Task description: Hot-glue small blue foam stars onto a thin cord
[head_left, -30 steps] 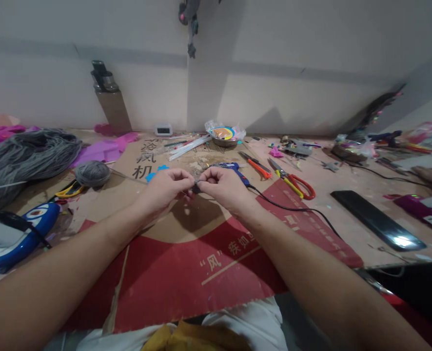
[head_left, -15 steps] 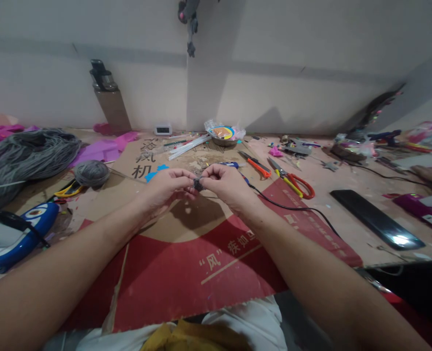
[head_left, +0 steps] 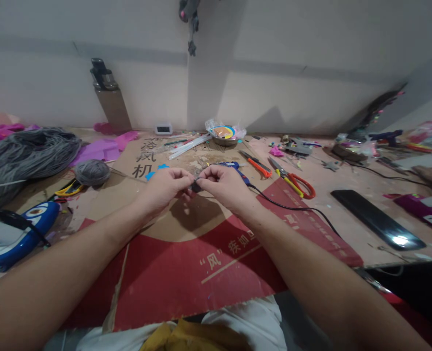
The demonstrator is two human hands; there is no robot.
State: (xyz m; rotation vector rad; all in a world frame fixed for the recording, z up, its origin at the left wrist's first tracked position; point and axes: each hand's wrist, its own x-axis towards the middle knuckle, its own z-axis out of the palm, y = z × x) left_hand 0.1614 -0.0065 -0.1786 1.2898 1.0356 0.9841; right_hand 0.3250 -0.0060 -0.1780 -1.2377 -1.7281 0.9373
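Above the cardboard sheet (head_left: 157, 273), my left hand (head_left: 166, 187) and my right hand (head_left: 223, 187) meet at the fingertips. Both are closed in a pinch on a small dark grey piece (head_left: 196, 186), mostly covered by the fingers, so its exact kind does not show. Just behind my right hand lies a blue hot glue gun (head_left: 242, 174), partly hidden, its black cord running right. Blue cut-out shapes (head_left: 163, 167) stick out behind my left hand. Orange-handled snips (head_left: 257, 165) and red-and-yellow-handled scissors (head_left: 292, 181) lie to the right.
Grey yarn (head_left: 29, 153) and a yarn ball (head_left: 91, 172) are at left, above a blue device (head_left: 36, 219). White glue sticks (head_left: 191, 146) and a bowl (head_left: 225, 139) lie at the back. A black slab (head_left: 377, 219) sits at right, near another person's hand (head_left: 430, 176).
The dark grey piece has turned slightly between my fingertips, and the lower fingers of my left hand have shifted down a little. Both arms stay nearly in place.
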